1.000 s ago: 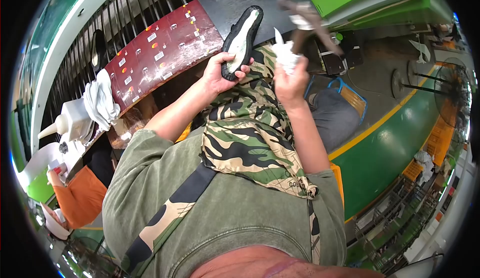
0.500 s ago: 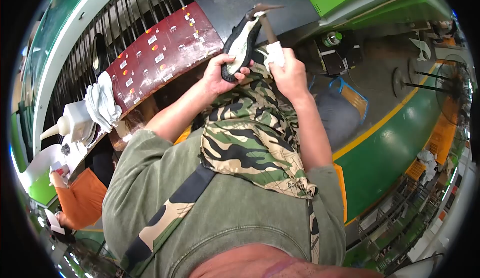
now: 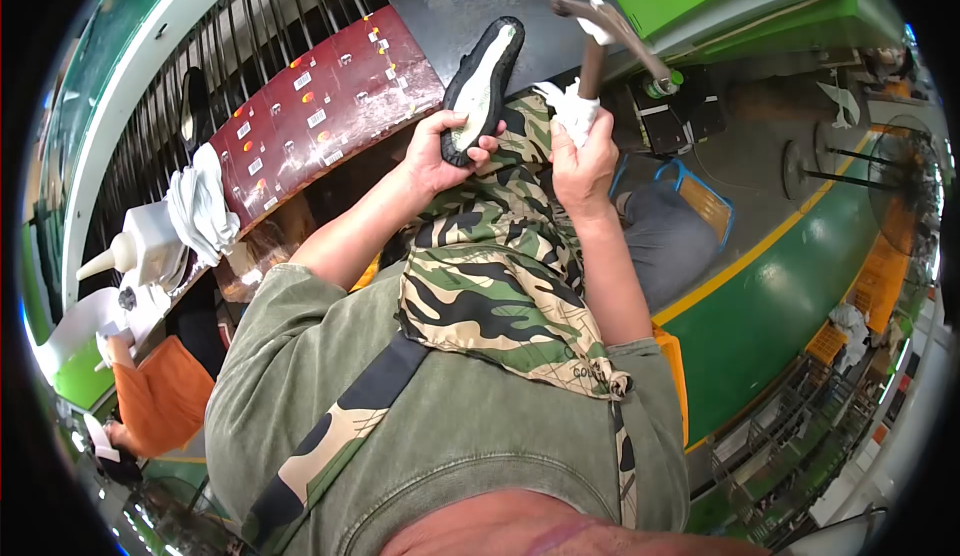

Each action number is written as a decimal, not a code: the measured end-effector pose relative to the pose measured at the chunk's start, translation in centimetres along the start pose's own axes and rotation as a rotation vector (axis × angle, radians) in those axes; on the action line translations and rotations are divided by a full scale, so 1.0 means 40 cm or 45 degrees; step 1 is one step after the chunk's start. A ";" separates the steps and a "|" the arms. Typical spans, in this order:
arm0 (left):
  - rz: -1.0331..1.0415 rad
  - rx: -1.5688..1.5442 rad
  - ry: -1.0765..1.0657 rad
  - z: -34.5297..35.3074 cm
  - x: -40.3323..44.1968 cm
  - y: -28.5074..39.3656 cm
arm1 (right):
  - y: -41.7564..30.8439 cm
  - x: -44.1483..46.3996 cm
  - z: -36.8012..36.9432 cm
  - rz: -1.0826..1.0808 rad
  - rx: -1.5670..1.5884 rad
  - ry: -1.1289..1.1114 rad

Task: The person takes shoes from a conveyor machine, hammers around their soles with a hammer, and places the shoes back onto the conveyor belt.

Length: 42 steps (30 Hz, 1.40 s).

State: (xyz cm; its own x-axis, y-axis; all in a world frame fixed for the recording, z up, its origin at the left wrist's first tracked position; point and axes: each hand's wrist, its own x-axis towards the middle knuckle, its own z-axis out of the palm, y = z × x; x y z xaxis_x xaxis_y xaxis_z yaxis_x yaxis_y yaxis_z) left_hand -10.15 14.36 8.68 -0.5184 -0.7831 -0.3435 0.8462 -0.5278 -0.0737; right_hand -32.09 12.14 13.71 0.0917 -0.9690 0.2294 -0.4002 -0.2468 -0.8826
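A black shoe upper (image 3: 486, 88) is held bottom up, its pale underside facing me and its toe pointing away. My left hand (image 3: 440, 148) is closed around its near end, with the thumb lying on the pale underside. In my right hand (image 3: 584, 164) is a hammer (image 3: 592, 61), gripped by a handle wrapped in white cloth (image 3: 573, 114). The hammer's head is up and to the right of the shoe, apart from it. A camouflage apron (image 3: 500, 266) lies over my lap beneath both hands.
Ahead, a dark red sheet with stickers (image 3: 320, 106) and a grey panel (image 3: 470, 6) cover a rack of metal rods. White gloves (image 3: 203, 204) and a squeeze bottle (image 3: 150, 241) sit at the left. A person in orange (image 3: 165, 396) works beyond. A fan (image 3: 900, 166) stands right.
The hammer has lifted off the shoe's toe and swung up to the right with my right hand. My left hand keeps the shoe in nearly the same place.
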 end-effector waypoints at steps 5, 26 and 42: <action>0.033 0.098 -0.006 -0.011 -0.005 -0.012 | 0.075 0.024 -0.010 0.018 -0.539 -0.215; -0.012 0.006 0.042 -0.020 -0.005 0.005 | 0.029 0.161 0.002 -0.004 -0.318 -0.194; 0.645 0.553 0.417 -0.010 -0.131 0.105 | 0.233 0.008 0.010 0.731 0.338 -0.337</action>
State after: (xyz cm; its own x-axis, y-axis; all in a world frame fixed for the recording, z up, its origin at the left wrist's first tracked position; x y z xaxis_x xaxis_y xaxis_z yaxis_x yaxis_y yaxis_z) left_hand -3.83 16.39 9.79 0.0433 -0.8627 -0.5039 0.8116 -0.2637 0.5212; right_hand -35.44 9.51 5.39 0.1654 -0.9088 -0.3831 -0.2181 0.3451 -0.9129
